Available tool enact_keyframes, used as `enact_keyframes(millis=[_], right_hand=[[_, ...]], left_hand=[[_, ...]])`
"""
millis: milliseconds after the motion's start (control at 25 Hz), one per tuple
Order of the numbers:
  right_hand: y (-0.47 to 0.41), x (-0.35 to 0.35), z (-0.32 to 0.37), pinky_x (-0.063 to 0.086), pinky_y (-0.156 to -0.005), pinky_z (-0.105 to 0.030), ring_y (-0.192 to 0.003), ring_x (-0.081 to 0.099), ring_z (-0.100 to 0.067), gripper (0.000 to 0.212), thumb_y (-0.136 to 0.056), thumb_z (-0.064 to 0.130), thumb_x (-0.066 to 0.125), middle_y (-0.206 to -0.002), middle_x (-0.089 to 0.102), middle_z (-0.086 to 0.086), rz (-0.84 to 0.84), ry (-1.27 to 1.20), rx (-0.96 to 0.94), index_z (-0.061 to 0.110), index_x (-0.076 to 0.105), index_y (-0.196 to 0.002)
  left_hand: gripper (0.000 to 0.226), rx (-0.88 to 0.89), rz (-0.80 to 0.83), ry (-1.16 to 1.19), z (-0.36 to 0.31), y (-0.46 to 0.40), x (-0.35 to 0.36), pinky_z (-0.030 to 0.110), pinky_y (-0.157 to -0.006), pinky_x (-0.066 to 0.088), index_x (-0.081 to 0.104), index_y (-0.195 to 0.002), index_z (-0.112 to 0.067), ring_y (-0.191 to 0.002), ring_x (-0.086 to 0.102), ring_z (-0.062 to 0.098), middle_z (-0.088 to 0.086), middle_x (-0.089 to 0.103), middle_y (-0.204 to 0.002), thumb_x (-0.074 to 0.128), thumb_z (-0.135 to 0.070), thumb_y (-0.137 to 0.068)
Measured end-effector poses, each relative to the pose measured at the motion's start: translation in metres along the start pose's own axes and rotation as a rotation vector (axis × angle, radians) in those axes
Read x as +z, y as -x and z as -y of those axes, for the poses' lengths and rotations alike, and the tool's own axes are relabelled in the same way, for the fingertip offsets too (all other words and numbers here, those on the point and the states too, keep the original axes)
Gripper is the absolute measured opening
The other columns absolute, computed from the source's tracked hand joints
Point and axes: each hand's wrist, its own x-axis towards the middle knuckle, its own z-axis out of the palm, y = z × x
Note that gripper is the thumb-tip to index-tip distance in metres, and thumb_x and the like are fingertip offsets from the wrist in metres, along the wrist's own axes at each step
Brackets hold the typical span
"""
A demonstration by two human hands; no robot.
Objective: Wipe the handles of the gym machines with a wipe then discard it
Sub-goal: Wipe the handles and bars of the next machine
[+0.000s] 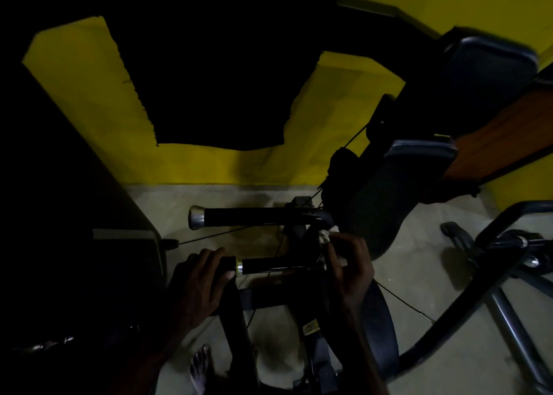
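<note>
Two black machine handles run side by side below me. The near handle [275,266] has a gold ring near its left end. My left hand [199,281] grips that left end. My right hand [348,264] pinches a crumpled white wipe [326,235] against the handle's right end, where it meets the frame. The far handle [248,216] has a silver end cap and nobody touches it.
A dark padded seat [386,197] and a backrest pad [490,65] rise at the right. Thin cables [209,236] cross between the handles. Black frame tubes [508,319] spread over the pale floor at the right. A yellow wall [98,110] stands behind. A bare foot [200,367] is below.
</note>
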Motion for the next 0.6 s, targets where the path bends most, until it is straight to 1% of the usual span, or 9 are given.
enact_keyframes(millis=[40, 120, 200, 240, 280, 360, 480, 560, 600], right_hand=[[-0.001, -0.002, 0.0, 0.059, -0.075, -0.035, -0.097, 0.071, -0.018, 0.013, -0.091, 0.009, 0.078, -0.104, 0.07, -0.005, -0.015, -0.042, 0.039, 0.012, 0.074, -0.103], [-0.003, 0.0, 0.005, 0.059, -0.085, -0.034, -0.105, 0.072, -0.022, 0.017, -0.092, 0.009, 0.077, -0.109, 0.074, -0.004, -0.032, -0.137, 0.137, 0.013, 0.074, -0.109], [-0.003, 0.005, 0.011, 0.058, -0.092, -0.034, -0.11, 0.072, -0.021, 0.02, -0.093, 0.007, 0.076, -0.111, 0.076, -0.002, -0.089, -0.216, 0.232, 0.015, 0.075, -0.111], [-0.003, 0.008, 0.014, 0.059, -0.093, -0.032, -0.11, 0.073, -0.018, 0.02, -0.093, 0.006, 0.076, -0.111, 0.077, -0.001, -0.123, -0.236, 0.283, 0.015, 0.075, -0.111], [-0.005, 0.009, 0.015, 0.059, -0.093, -0.028, -0.109, 0.073, -0.016, 0.02, -0.093, 0.005, 0.075, -0.11, 0.078, 0.0, -0.145, -0.273, 0.327, 0.013, 0.075, -0.112], [-0.011, 0.011, 0.017, 0.059, -0.091, -0.023, -0.108, 0.074, -0.014, 0.022, -0.095, 0.005, 0.072, -0.112, 0.078, 0.0, -0.139, -0.357, 0.383, 0.008, 0.074, -0.117], [-0.022, 0.007, -0.006, 0.06, -0.088, -0.029, -0.108, 0.072, -0.018, 0.023, -0.1, 0.009, 0.066, -0.115, 0.077, -0.004, -0.043, -0.355, 0.487, 0.011, 0.073, -0.122], [-0.036, 0.0, -0.023, 0.06, -0.085, -0.032, -0.105, 0.071, -0.026, 0.02, -0.103, 0.011, 0.061, -0.116, 0.075, -0.01, 0.113, -0.311, 0.563, 0.013, 0.072, -0.12], [-0.044, -0.004, -0.027, 0.06, -0.08, -0.031, -0.1, 0.071, -0.025, 0.019, -0.104, 0.012, 0.059, -0.112, 0.075, -0.011, 0.207, -0.305, 0.582, 0.013, 0.071, -0.118]], left_hand=[[0.052, 0.021, -0.001, -0.012, 0.001, 0.001, 0.002, 0.046, -0.075, 0.051, 0.063, -0.14, -0.016, -0.095, 0.062, 0.03, 0.002, 0.063, -0.115, 0.047, -0.053, -0.107], [0.053, 0.065, -0.025, -0.034, 0.004, -0.001, 0.004, 0.045, -0.075, 0.051, 0.063, -0.14, -0.015, -0.094, 0.062, 0.03, 0.002, 0.062, -0.114, 0.046, -0.054, -0.107], [0.054, 0.067, -0.012, -0.032, 0.005, -0.002, 0.004, 0.047, -0.076, 0.052, 0.062, -0.14, -0.015, -0.095, 0.062, 0.03, 0.002, 0.062, -0.115, 0.045, -0.054, -0.108], [0.054, 0.062, 0.006, -0.016, 0.003, -0.002, 0.003, 0.047, -0.077, 0.052, 0.062, -0.141, -0.014, -0.096, 0.063, 0.031, 0.003, 0.063, -0.116, 0.045, -0.054, -0.108], [0.054, 0.067, -0.014, -0.022, 0.003, 0.0, 0.006, 0.047, -0.077, 0.052, 0.062, -0.141, -0.014, -0.096, 0.063, 0.031, 0.003, 0.063, -0.116, 0.045, -0.054, -0.108], [0.055, 0.06, -0.027, -0.034, 0.003, 0.0, 0.005, 0.047, -0.077, 0.052, 0.063, -0.14, -0.014, -0.095, 0.063, 0.031, 0.004, 0.063, -0.116, 0.045, -0.054, -0.108], [0.054, 0.054, -0.02, -0.022, 0.004, -0.001, 0.005, 0.048, -0.078, 0.052, 0.062, -0.14, -0.014, -0.096, 0.063, 0.032, 0.004, 0.062, -0.117, 0.044, -0.054, -0.108], [0.055, 0.056, -0.02, -0.008, 0.004, 0.0, 0.006, 0.049, -0.079, 0.052, 0.062, -0.14, -0.014, -0.096, 0.063, 0.032, 0.004, 0.062, -0.116, 0.044, -0.054, -0.108], [0.055, 0.058, -0.035, -0.012, 0.004, 0.0, 0.007, 0.049, -0.078, 0.052, 0.063, -0.14, -0.014, -0.096, 0.062, 0.032, 0.005, 0.062, -0.116, 0.044, -0.054, -0.108]])
